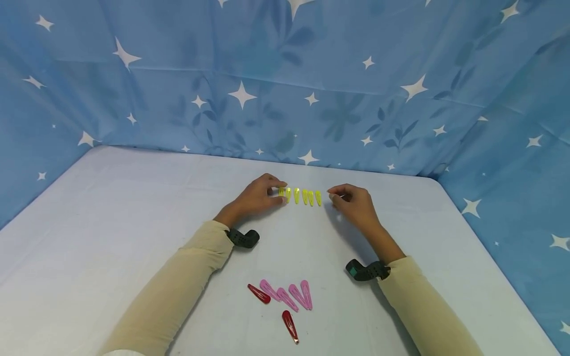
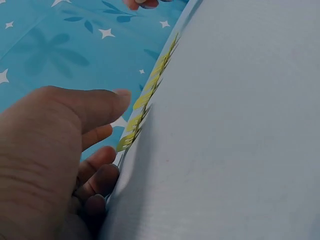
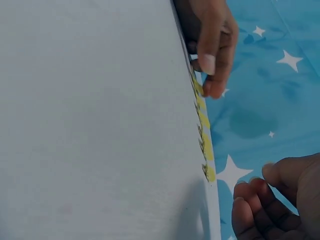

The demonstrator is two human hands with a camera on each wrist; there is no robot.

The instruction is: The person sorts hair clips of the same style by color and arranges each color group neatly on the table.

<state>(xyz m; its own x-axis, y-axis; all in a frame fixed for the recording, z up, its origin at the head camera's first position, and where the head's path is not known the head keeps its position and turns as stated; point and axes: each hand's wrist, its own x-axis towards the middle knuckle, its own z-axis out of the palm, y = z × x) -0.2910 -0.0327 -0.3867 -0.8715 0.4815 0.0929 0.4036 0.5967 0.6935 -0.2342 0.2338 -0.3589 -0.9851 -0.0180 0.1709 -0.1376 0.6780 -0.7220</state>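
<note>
A row of several yellow snap hair clips [image 1: 297, 196] lies side by side near the far edge of the table. At the row's left end is my left hand [image 1: 259, 196], its thumb and forefinger apart on either side of the leftmost clip. The left wrist view shows this hand [image 2: 65, 130] with a gap between thumb and fingers, close to the yellow clips [image 2: 134, 125]. Just beyond the right end, my right hand [image 1: 354, 202] hovers with fingers loosely bent and nothing between them. In the right wrist view, that hand [image 3: 280, 200] is apart from the clips [image 3: 206, 140].
Nearer the body, several pink hair clips [image 1: 287, 299] lie in a loose group. One red hair clip [image 1: 259, 293] is at their left, another red clip [image 1: 290, 326] in front. A white cloth covers the table [image 1: 156, 198]; a blue star-patterned curtain [image 1: 267, 74] hangs behind.
</note>
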